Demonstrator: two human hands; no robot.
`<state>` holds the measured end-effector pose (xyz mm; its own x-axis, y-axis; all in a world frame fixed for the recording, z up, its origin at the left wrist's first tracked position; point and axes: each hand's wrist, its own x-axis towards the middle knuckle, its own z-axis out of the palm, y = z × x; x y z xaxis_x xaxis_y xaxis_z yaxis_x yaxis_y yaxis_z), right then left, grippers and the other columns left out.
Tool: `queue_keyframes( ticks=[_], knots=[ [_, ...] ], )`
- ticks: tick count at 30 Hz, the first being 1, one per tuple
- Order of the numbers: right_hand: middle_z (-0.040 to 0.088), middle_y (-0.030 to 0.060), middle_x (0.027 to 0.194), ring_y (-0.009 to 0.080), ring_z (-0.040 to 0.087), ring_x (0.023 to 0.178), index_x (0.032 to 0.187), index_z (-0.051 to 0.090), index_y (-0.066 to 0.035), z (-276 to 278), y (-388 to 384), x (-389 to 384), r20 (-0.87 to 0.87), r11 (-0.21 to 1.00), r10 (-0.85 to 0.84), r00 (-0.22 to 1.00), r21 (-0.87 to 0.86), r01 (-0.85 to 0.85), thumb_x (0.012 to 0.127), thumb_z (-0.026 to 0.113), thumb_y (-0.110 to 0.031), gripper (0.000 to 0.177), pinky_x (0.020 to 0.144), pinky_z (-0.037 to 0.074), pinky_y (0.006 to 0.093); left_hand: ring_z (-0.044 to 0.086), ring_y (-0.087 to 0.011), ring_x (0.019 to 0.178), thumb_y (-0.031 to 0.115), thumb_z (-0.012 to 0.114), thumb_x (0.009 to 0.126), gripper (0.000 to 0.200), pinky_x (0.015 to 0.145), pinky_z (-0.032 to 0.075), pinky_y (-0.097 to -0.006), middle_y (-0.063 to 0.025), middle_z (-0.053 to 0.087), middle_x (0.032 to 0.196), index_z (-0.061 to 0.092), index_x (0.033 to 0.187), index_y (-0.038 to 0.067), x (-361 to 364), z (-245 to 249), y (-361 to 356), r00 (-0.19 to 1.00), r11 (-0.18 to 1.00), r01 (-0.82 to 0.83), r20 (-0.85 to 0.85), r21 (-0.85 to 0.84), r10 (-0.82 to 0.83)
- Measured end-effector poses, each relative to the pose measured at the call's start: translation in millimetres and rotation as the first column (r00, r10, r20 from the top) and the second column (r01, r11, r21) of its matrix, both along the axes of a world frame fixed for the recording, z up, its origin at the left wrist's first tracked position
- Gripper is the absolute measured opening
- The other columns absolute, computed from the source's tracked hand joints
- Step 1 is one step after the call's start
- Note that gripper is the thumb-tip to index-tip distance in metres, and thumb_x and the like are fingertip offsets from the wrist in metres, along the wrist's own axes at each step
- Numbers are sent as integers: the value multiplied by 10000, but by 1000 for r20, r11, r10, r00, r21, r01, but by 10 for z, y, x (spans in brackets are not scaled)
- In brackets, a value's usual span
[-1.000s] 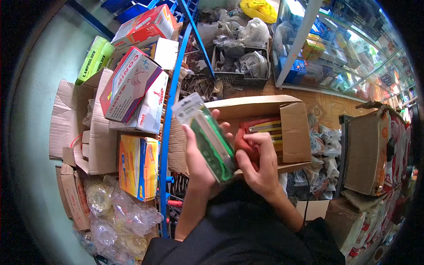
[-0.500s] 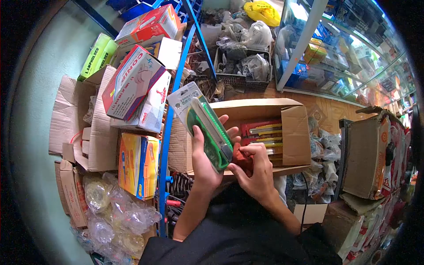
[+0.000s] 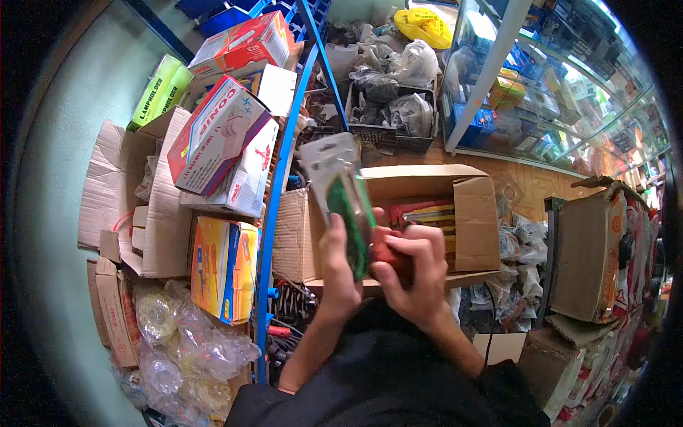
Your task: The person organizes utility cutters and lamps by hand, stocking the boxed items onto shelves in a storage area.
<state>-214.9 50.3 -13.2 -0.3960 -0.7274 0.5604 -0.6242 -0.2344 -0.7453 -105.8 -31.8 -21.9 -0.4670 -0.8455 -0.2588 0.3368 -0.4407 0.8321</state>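
My left hand (image 3: 340,274) is closed around a carded utility knife (image 3: 343,203) in a clear blister pack with a green backing. The pack stands tilted and is blurred by motion. In my right hand (image 3: 421,274), a crumpled reddish-brown cloth (image 3: 386,255) is pinched between thumb and fingers, close against the pack's lower right edge. Below and behind both hands sits an open cardboard box (image 3: 477,224). Inside it lie several red and yellow packaged items (image 3: 430,213), partly hidden by my right hand.
A blue metal shelf post (image 3: 279,171) runs along the left, beside stacked cartons (image 3: 220,135) and plastic-wrapped bulbs or cups (image 3: 178,341). At the back are a black crate of bags (image 3: 395,135) and a glass display case (image 3: 541,92). Another cardboard box (image 3: 587,256) stands right.
The utility knife pack has moved slightly right and turned more upright and edge-on. My right hand with the cloth has shifted a little, its fingers curling more.
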Motion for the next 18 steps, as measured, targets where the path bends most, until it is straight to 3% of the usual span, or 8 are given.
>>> queue_keyframes(
  ticks=[2, 5, 6, 9, 10, 14, 17, 18],
  knots=[
    [574, 149, 1103, 342, 598, 984, 1123, 635, -74, 70, -164, -11, -82, 999, 50, 995, -15, -51, 850, 812, -215, 355, 853, 523, 437, 623, -142, 1029, 477, 351, 1119, 554, 894, 514, -322, -74, 653, 1173, 597, 1287, 10, -17, -237, 221, 987, 997, -36, -154, 68, 47],
    [555, 145, 1111, 347, 555, 1009, 1087, 648, -81, 262, -387, -223, -140, 999, -38, 989, -24, 35, 867, 786, -213, 292, 921, 481, 473, 572, -120, 1035, 429, 354, 1132, 524, 890, 488, -309, -46, 634, 1126, 580, 1284, -19, 9, -30, 367, 984, 973, 64, 179, -223, -23],
    [565, 167, 1183, 413, 552, 1131, 1132, 634, -68, 358, -407, -222, -92, 996, -77, 993, 25, 80, 885, 759, -179, 297, 1010, 454, 507, 543, -113, 1030, 383, 349, 1141, 494, 886, 473, -305, -47, 620, 1122, 572, 1281, -35, 9, 58, 442, 982, 992, 72, 184, -99, -53],
    [552, 203, 1326, 475, 484, 1315, 1220, 599, -51, 205, -490, -108, -12, 997, 42, 999, -72, -43, 899, 739, -145, 363, 1109, 408, 523, 558, -130, 1090, 371, 346, 1142, 485, 924, 479, -314, -65, 617, 1193, 560, 1326, -23, -65, 125, 369, 993, 993, -79, 83, -85, 86],
    [502, 230, 1450, 501, 389, 1427, 1298, 558, -43, 135, -424, -14, 60, 995, 103, 993, -6, -103, 908, 724, -116, 430, 1172, 357, 531, 575, -174, 1171, 394, 327, 1138, 525, 1010, 475, -337, -106, 596, 1315, 514, 1397, -22, -70, 44, 315, 990, 990, -140, -6, 21, 140],
    [464, 239, 1488, 489, 431, 1404, 1332, 535, -49, -197, -102, 216, 135, 955, 262, 956, 103, -276, 912, 722, -105, 463, 1168, 377, 525, 576, -239, 1250, 437, 271, 1132, 586, 1117, 439, -402, -165, 535, 1443, 439, 1471, -11, -28, 208, 44, 984, 985, -163, -82, -63, 158],
    [415, 233, 1516, 474, 430, 1411, 1372, 512, -58, -106, -234, 97, -44, 993, 115, 992, 6, -115, 913, 724, -102, 507, 1157, 386, 519, 590, -232, 1226, 425, 293, 1132, 563, 1080, 467, -392, -151, 560, 1406, 455, 1458, -4, -6, 175, 154, 991, 998, -45, -127, 31, 49],
    [374, 222, 1537, 469, 426, 1415, 1409, 489, -68, -43, -298, 58, 75, 995, 100, 992, -24, -98, 911, 725, -95, 552, 1147, 395, 500, 603, -209, 1196, 410, 310, 1133, 541, 1032, 493, -364, -130, 583, 1365, 471, 1441, -5, 68, 36, 218, 993, 999, -35, -112, 35, 39]
  ],
)
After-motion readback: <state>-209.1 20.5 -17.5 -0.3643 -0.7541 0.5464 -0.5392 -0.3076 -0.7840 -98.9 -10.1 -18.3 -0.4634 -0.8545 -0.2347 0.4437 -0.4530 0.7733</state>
